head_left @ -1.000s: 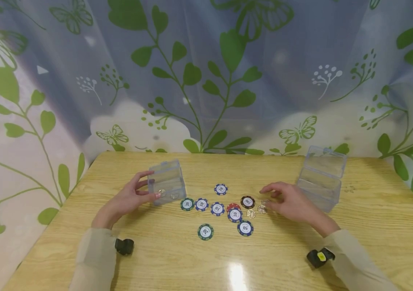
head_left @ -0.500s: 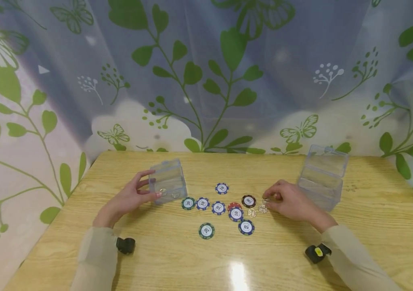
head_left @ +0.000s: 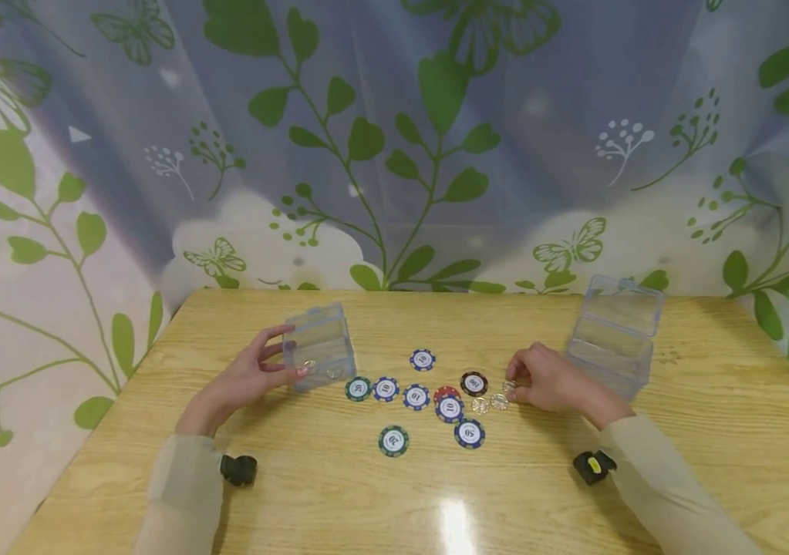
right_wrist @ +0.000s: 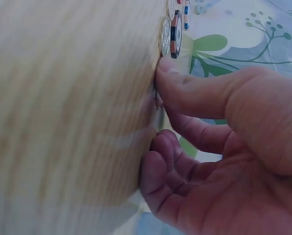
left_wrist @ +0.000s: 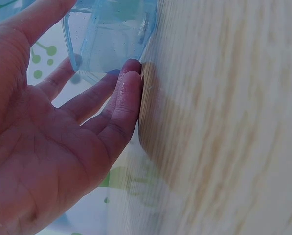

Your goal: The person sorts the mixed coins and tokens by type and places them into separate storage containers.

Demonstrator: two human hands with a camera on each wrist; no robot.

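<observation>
My left hand (head_left: 248, 378) holds a small clear plastic box (head_left: 323, 339) at the left, thumb along its front and fingers at its left side. A couple of gold coins show through the box's front. On the right, my right hand (head_left: 552, 383) pinches a gold coin (head_left: 509, 386) between thumb and index finger at the tabletop. In the right wrist view that coin (right_wrist: 159, 102) shows edge-on by the fingertips. Two more gold coins lie just left of it, one coin (head_left: 480, 405) beside another coin (head_left: 499, 401).
Several poker chips lie mid-table, among them a black chip (head_left: 473, 384), a red chip (head_left: 446, 394) partly under a blue chip (head_left: 450, 409), and a green chip (head_left: 393, 441). A second clear box (head_left: 612, 347), lid raised, stands behind my right hand. A patterned curtain (head_left: 394, 154) hangs behind the table.
My right hand's fingers have closed from spread to a pinch on a gold coin, and the coin has slid slightly right. The left hand and its box have stayed put.
</observation>
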